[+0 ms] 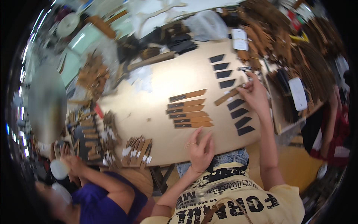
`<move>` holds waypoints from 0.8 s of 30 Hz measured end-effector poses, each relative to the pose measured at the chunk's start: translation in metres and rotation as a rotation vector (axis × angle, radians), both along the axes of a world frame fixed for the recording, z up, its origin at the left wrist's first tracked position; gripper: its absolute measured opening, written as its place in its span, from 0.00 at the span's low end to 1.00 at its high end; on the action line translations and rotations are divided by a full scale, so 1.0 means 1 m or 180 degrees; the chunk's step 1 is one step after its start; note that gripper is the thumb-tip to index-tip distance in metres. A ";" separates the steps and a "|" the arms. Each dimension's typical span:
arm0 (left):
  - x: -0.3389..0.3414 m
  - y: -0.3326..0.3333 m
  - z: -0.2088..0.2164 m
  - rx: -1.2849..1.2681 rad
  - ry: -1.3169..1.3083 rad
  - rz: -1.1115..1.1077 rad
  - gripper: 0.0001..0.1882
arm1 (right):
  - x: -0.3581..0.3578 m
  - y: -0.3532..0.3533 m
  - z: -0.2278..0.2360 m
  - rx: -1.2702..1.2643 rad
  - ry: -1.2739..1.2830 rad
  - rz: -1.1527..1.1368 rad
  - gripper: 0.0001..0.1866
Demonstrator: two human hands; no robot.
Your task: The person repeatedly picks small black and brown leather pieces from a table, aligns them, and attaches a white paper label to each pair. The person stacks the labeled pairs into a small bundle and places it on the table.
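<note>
At the counter (158, 136), right hand (255, 92) pinches a brown strip (225, 97) slanting leftward toward laid strips (195, 114), left hand (201, 151) nearer them, empty, half-open.

This looks like a workshop for making up leather-like parts. Brown strips (195, 115) and dark, slant-ended pieces (223, 74) lie in rows on a broad bench (140, 108), heaped bundles of brown pieces (311, 71) crowd its far right, and a co-worker in purple (100, 198) is at the near left.
</note>
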State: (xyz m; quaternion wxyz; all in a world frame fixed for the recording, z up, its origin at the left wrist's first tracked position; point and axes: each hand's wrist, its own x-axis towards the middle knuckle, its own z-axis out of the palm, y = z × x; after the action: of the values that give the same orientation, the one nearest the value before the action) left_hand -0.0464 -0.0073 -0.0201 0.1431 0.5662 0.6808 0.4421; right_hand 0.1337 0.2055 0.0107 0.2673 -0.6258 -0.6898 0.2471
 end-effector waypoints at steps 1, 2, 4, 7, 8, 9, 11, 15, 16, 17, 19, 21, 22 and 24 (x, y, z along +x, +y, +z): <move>-0.001 0.000 0.000 0.0068 -0.0005 -0.0072 0.17 | -0.001 -0.001 -0.005 0.0091 0.0170 0.0045 0.33; -0.001 0.000 0.000 0.0073 0.0001 -0.0099 0.17 | 0.000 0.001 -0.009 -0.0156 0.0353 -0.0016 0.30; -0.003 0.000 0.003 0.0103 -0.0037 -0.0068 0.19 | 0.005 0.001 -0.010 -0.0460 0.0590 0.0129 0.23; -0.006 0.008 0.015 0.0236 -0.0153 0.0030 0.23 | 0.018 -0.011 0.004 -0.0502 0.1027 0.0326 0.12; -0.007 0.012 0.022 0.0293 -0.0157 0.0083 0.24 | 0.019 -0.019 0.010 -0.0423 0.1115 0.0343 0.10; -0.009 0.018 0.029 0.0416 -0.0163 0.0106 0.26 | 0.020 -0.026 0.018 -0.0470 0.1237 0.0286 0.10; -0.015 0.031 0.045 0.0446 -0.0243 0.0127 0.26 | 0.018 -0.046 0.036 -0.0378 0.1456 0.0619 0.07; -0.037 0.038 0.072 0.0444 0.0026 -0.0174 0.26 | -0.012 -0.075 0.064 -0.0449 0.1417 0.1276 0.05; -0.045 0.033 0.077 0.0386 0.0092 -0.0224 0.21 | -0.025 -0.082 0.066 -0.0397 0.1418 0.1476 0.06; -0.053 0.024 0.080 0.0128 -0.0232 -0.0301 0.18 | -0.038 -0.088 0.069 -0.0520 0.1433 0.1619 0.06; -0.073 0.005 0.084 -0.0347 -0.0808 -0.0430 0.14 | -0.071 -0.095 0.069 -0.0544 0.1505 0.1987 0.09; -0.091 -0.018 0.085 -0.0367 -0.0856 0.0017 0.09 | -0.104 -0.106 0.065 -0.0902 0.1555 0.2167 0.12; -0.100 -0.029 0.084 -0.0439 -0.0950 0.0240 0.09 | -0.117 -0.110 0.064 -0.1068 0.1560 0.2235 0.13; -0.120 -0.051 0.083 -0.0589 -0.0886 0.0667 0.10 | -0.137 -0.119 0.065 -0.0802 0.1497 0.2272 0.15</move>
State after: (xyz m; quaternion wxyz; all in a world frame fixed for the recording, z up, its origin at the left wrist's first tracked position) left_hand -0.1662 -0.0585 0.0624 0.2404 0.4102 0.7473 0.4641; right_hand -0.0038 0.0869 0.0754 0.2365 -0.3029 -0.7476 0.5416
